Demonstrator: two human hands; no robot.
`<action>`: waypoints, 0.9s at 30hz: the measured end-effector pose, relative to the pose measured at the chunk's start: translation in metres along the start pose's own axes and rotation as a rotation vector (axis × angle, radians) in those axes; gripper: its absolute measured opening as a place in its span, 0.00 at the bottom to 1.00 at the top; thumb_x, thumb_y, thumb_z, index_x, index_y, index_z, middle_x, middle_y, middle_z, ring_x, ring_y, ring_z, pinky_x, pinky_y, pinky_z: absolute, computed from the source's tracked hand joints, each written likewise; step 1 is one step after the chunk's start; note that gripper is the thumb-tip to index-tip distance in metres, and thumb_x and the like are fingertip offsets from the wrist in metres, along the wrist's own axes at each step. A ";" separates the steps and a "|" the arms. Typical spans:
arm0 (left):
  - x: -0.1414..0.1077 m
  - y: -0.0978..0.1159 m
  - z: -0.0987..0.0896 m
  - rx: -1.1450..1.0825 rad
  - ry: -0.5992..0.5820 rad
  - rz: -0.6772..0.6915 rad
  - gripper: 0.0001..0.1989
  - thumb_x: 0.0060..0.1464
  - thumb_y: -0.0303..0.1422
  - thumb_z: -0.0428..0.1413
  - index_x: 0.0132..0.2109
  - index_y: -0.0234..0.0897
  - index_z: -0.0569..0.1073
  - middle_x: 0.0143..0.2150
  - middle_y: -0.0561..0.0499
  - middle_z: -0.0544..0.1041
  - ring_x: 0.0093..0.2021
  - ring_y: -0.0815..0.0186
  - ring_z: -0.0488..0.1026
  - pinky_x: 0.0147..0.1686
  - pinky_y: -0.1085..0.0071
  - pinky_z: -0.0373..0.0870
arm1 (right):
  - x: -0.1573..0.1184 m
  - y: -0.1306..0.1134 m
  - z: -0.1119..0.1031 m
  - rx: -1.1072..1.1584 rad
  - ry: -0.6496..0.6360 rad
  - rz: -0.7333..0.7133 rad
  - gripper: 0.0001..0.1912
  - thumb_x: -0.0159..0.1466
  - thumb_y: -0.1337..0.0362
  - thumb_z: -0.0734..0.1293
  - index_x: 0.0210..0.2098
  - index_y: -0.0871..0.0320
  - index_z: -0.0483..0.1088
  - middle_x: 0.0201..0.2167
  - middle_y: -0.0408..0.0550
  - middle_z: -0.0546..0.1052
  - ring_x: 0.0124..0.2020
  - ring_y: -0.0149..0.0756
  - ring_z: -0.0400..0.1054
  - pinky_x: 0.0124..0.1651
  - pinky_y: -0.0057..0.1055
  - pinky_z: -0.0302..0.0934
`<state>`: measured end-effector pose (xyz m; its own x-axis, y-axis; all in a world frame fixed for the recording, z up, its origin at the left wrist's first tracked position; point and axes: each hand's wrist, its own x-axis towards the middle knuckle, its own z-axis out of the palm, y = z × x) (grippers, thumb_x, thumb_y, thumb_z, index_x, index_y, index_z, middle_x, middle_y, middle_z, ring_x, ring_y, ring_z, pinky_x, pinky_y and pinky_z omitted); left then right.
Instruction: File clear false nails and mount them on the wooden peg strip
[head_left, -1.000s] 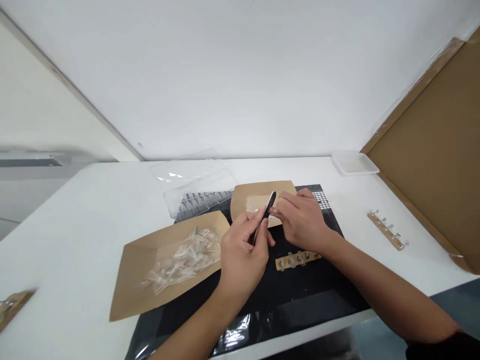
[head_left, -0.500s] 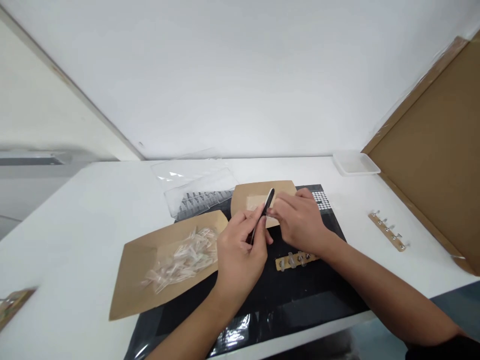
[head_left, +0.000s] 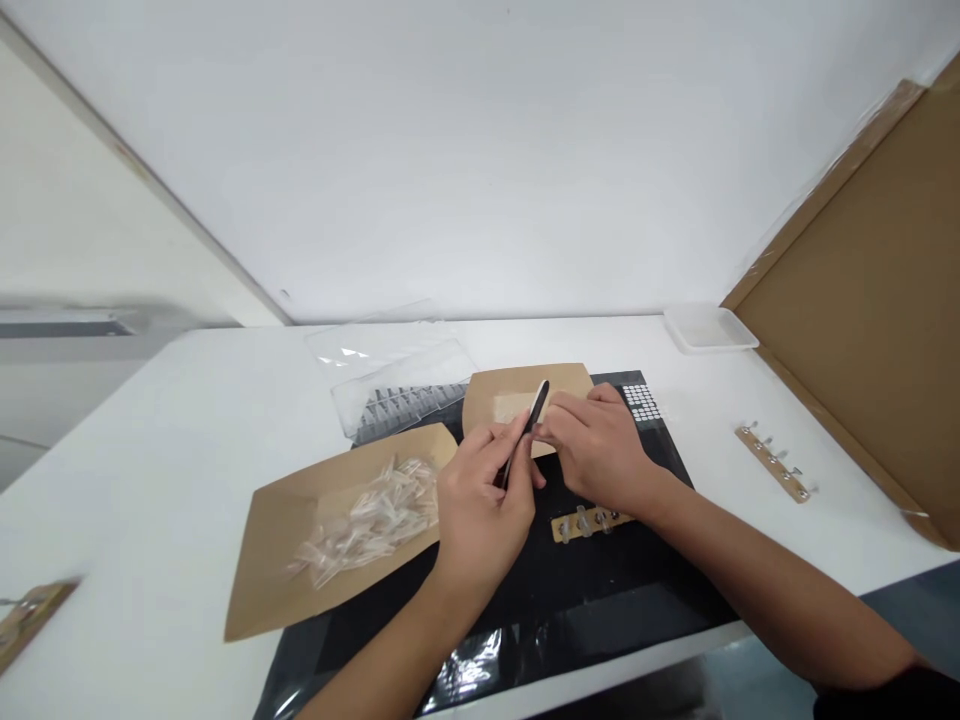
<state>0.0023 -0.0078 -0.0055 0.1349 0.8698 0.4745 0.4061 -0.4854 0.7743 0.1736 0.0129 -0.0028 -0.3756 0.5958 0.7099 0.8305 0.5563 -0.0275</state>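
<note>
My left hand (head_left: 487, 485) is closed round a slim black nail file (head_left: 538, 405) with a pale edge and rounded end, its tip pointing up and away. Close against the file, my right hand (head_left: 600, 445) is pinched; whatever is between its fingertips is too small and hidden to make out. Left of my hands, a brown card tray (head_left: 274, 560) contains a heap of clear plastic nail tips (head_left: 375, 520). Behind them stands a second card tray (head_left: 525, 380) with clear pieces inside. Below my right wrist lies a wooden strip (head_left: 592, 525) bearing clear nail tips on small posts.
A black mat (head_left: 600, 600) lies under my hands. Behind is an open clear plastic case (head_left: 397, 395) with rows of tips. A dotted white sheet (head_left: 642, 402), another post strip (head_left: 775, 462), a white plastic tray (head_left: 709, 328) and a cardboard panel (head_left: 862, 300) are to the right.
The view has shifted very slightly. Both hands keep nearly the same pose at the file, with the right fingers a little changed in position.
</note>
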 end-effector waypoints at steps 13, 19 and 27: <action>0.001 -0.008 0.004 -0.090 0.047 -0.025 0.17 0.70 0.35 0.55 0.62 0.41 0.76 0.42 0.49 0.80 0.32 0.69 0.78 0.29 0.74 0.75 | -0.009 0.000 -0.013 0.836 -0.161 0.540 0.11 0.73 0.58 0.67 0.35 0.54 0.69 0.30 0.40 0.77 0.29 0.32 0.72 0.39 0.34 0.63; 0.002 -0.009 0.004 -0.134 0.007 -0.015 0.12 0.69 0.35 0.56 0.56 0.45 0.79 0.49 0.48 0.80 0.41 0.66 0.81 0.28 0.77 0.74 | -0.012 0.007 -0.008 1.313 -0.159 0.742 0.17 0.65 0.51 0.76 0.42 0.54 0.69 0.32 0.40 0.77 0.26 0.29 0.73 0.34 0.31 0.69; 0.006 0.001 -0.001 -0.224 -0.046 -0.082 0.08 0.68 0.36 0.57 0.48 0.42 0.81 0.41 0.50 0.80 0.32 0.69 0.79 0.24 0.78 0.72 | -0.012 0.013 -0.005 1.424 -0.160 0.739 0.22 0.61 0.48 0.78 0.38 0.54 0.68 0.31 0.39 0.77 0.25 0.26 0.72 0.31 0.27 0.69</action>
<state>0.0025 -0.0030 -0.0013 0.1529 0.9076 0.3910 0.2076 -0.4163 0.8852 0.1910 0.0103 -0.0081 -0.1992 0.9649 0.1712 -0.1635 0.1395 -0.9766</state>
